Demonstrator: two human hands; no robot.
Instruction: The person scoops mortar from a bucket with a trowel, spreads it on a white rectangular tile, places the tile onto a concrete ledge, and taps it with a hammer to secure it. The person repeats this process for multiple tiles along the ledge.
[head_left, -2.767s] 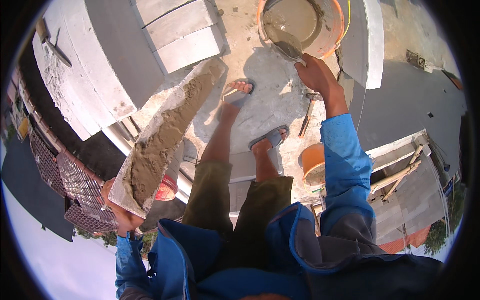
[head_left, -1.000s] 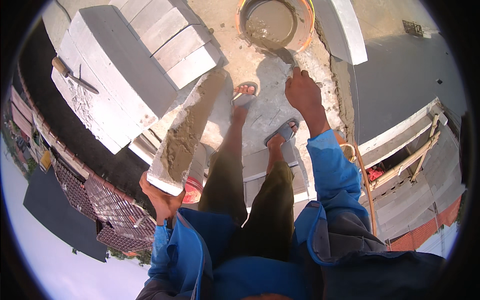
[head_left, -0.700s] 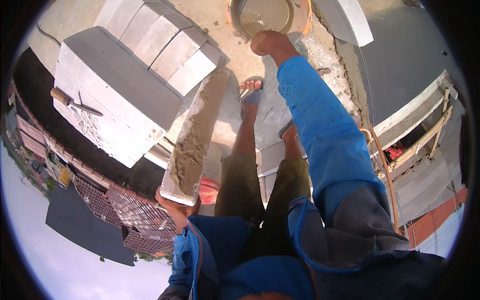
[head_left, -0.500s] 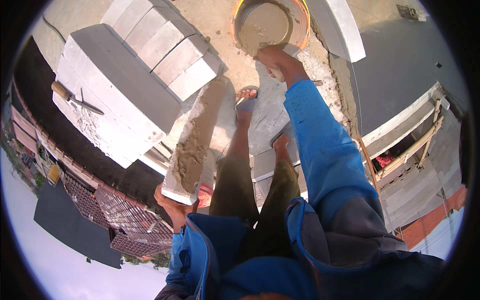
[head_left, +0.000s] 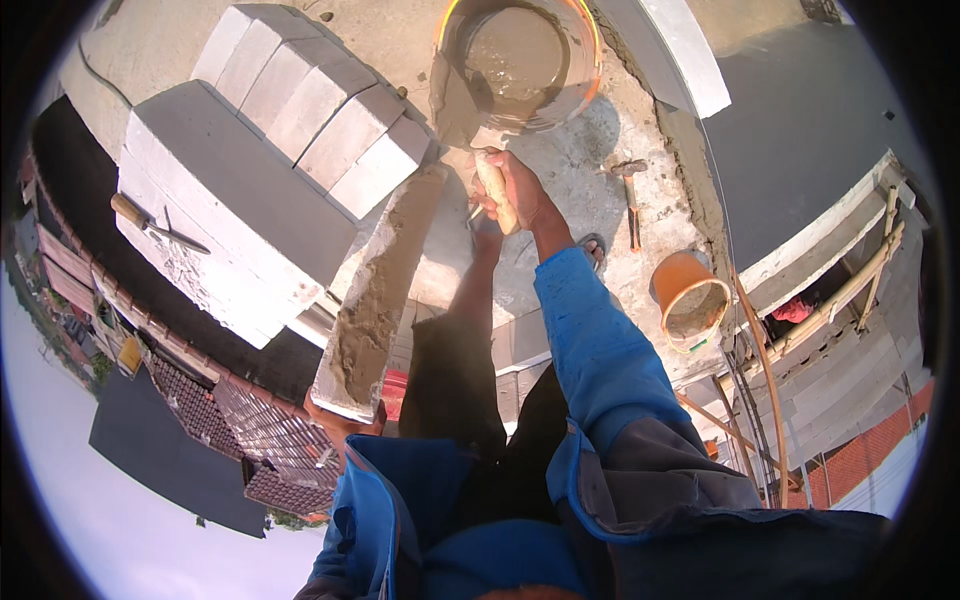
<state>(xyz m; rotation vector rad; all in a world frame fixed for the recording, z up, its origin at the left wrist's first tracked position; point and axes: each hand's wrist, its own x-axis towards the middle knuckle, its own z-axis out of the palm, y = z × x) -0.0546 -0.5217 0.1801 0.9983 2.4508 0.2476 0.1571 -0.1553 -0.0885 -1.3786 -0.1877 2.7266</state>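
My right hand (head_left: 520, 195) is closed around the pale handle of a trowel (head_left: 455, 110). The trowel's blade is coated with wet mortar and lies over the left rim of a bucket (head_left: 597, 70) of mortar. A long pale block (head_left: 343, 405) points away from me on my left. Grey mortar (head_left: 375, 300) is spread along its upper face. My left hand (head_left: 340, 425) grips the near end of this block, its fingers partly hidden beneath it.
Stacked pale blocks (head_left: 290, 90) stand at left, with a wooden-handled blade (head_left: 160, 225) lying on one. At right are a hammer (head_left: 631, 200) and a small orange bucket (head_left: 675, 275). Beyond the left edge, tiled roofs (head_left: 265, 425) lie below. My sandalled foot (head_left: 595, 248) is near the hammer.
My right hand has drawn back from the bucket toward me, bringing the trowel with mortar out to its left rim. The hammer and orange bucket have come into view. My left hand still holds the block.
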